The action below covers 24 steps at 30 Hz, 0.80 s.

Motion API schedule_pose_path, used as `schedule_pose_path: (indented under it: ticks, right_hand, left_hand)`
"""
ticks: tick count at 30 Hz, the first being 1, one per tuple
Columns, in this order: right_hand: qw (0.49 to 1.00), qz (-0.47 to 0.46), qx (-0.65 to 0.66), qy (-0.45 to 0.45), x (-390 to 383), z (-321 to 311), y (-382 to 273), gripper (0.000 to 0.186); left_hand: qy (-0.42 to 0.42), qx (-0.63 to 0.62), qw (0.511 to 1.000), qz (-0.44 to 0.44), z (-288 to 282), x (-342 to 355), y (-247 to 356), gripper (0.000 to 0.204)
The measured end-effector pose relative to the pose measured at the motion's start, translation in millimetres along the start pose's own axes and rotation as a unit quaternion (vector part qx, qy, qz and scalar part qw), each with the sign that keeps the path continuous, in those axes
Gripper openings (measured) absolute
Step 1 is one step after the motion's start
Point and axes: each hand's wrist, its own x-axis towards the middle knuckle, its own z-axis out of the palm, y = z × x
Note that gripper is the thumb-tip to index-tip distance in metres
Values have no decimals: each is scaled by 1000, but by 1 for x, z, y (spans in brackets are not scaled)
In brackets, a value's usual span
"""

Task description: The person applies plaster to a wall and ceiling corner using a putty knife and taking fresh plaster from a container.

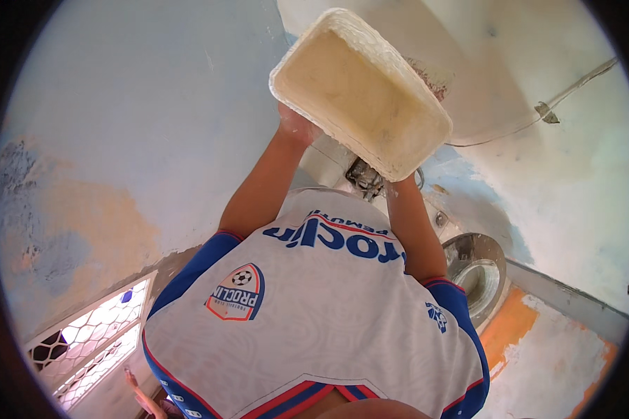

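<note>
I hold up a whitish rectangular tub (342,91) in front of my chest, tilted so that its inside faces me. Dried white residue crusts its rim, and its inner floor is smeared cream. My left hand (299,127) grips the tub's near left side; its fingers go out of sight behind it. At the tub's lower right corner, my right hand (398,187) supports it from behind. Most of that hand is hidden by the tub.
Patchy painted walls surround me, with a thin cable (576,87) on the right one. A bucket (479,279) stands beyond my right arm. Dark metal gear (363,174) shows below the tub. A lattice window (94,342) and another person's hand (138,391) are at lower left.
</note>
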Motion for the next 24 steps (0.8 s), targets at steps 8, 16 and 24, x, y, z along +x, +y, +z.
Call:
schedule_pose_path:
  ticks: [8,16,24]
  right_hand:
    - [999,1,48,2,-12,4,10,52]
    - [986,119,-80,86,-17,65,-14,37]
    - [930,-220,-218,197,24,-14,-40,31]
  left_hand:
    - [-30,-59,993,-97,-24,-12,20,75]
    - [126,-42,991,32,-6,-2,33,75]
    - [58,-63,991,-101,-101,-5,78,79]
